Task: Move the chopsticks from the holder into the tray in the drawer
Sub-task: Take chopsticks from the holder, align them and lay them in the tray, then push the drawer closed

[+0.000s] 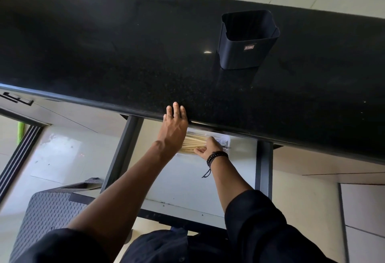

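A bundle of pale wooden chopsticks lies in a clear tray inside the open drawer, partly tucked under the counter edge. My right hand reaches into the tray, fingers lying over the chopsticks' near ends; whether they grip is unclear. With straight fingers, my left hand rests flat on the front edge of the black countertop, just left of the tray. The black square holder stands upright on the counter to the right and looks empty.
The drawer has dark side rails and a white floor. A dark perforated stool or crate sits on the floor at lower left. A pale marble wall runs behind the counter.
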